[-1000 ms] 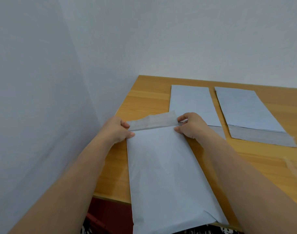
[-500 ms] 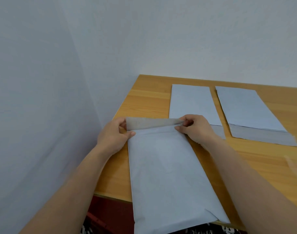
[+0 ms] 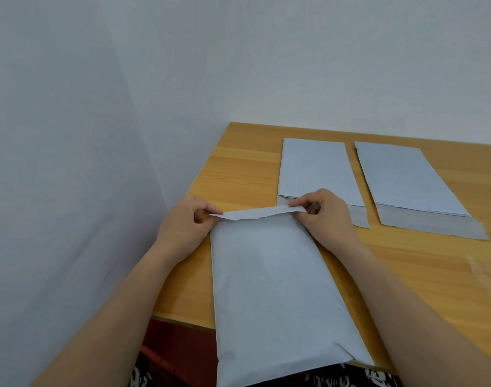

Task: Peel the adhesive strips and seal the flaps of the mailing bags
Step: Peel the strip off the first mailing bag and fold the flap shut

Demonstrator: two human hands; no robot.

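A filled grey mailing bag (image 3: 272, 286) lies lengthwise on the wooden table (image 3: 238, 174), its near end hanging over the front edge. Its flap (image 3: 258, 213) is lifted and bent over toward me above the bag's far end. My left hand (image 3: 182, 224) pinches the flap's left corner. My right hand (image 3: 322, 213) pinches its right corner. Two flat empty mailing bags lie farther back, one in the middle (image 3: 314, 169) and one to the right (image 3: 406, 177), each with its darker flap open toward me.
White walls close in on the left and behind the table. A clear peeled strip (image 3: 484, 275) lies on the wood at the right edge of view. A dark red surface and patterned fabric show below the table's front edge.
The flap stood open and flat a second ago; both hands have since folded it over toward me, so it now shows edge-on above the bag's opening.
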